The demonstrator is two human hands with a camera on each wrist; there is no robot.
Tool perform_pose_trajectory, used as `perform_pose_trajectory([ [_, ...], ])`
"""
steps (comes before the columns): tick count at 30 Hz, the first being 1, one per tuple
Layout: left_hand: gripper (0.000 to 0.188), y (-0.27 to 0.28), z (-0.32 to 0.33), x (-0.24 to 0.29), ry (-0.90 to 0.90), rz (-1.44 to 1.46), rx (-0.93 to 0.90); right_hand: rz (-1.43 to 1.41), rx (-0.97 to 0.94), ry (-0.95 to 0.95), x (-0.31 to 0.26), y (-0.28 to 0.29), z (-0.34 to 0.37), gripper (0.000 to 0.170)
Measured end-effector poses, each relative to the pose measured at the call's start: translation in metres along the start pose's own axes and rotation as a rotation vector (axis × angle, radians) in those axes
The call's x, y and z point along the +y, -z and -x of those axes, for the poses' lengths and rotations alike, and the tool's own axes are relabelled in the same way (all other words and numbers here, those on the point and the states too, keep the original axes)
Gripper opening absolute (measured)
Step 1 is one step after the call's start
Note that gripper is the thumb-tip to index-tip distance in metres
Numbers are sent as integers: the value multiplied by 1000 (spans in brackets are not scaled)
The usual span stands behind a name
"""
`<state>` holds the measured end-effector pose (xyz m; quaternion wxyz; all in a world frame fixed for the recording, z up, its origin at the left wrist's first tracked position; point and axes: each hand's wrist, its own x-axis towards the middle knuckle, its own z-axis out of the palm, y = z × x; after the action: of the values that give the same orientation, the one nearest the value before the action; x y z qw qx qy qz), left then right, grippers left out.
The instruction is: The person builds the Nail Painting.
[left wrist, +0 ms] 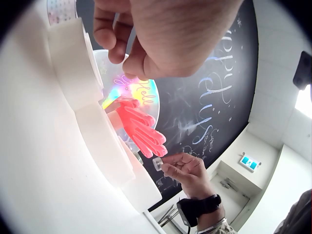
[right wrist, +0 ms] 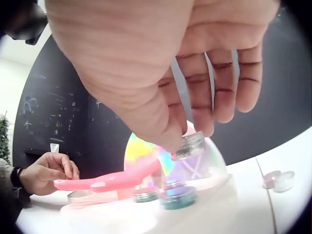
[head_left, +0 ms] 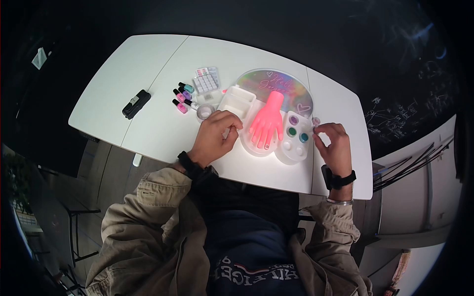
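Note:
My right hand pinches a small clear round jar between thumb and fingertips, raised beside the white tray. Purple, green and teal pots sit in that tray's wells. The pink model hand lies palm down on a white base, with a small mark on one nail. To its left hovers my left hand, thumb and index finger close together; whether it holds something tiny I cannot tell. In the left wrist view the jar shows in the right fingertips.
Nail polish bottles, a case of nail tips and a round container stand at the left. A holographic board is behind the model hand. A black strapped item lies far left. Two small pots stand beyond the tray.

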<state>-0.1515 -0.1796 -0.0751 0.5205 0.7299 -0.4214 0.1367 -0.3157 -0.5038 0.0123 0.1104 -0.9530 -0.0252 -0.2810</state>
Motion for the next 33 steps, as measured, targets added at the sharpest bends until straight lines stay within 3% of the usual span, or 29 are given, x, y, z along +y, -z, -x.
perform_pose_trajectory([
  [11, 13, 1, 0, 1, -8, -6, 0, -110, -128, 97, -41, -17, 2, 14],
  [33, 13, 1, -1, 2, -3, -13, -10, -125, -208, 77, -43, -27, 5, 13],
])
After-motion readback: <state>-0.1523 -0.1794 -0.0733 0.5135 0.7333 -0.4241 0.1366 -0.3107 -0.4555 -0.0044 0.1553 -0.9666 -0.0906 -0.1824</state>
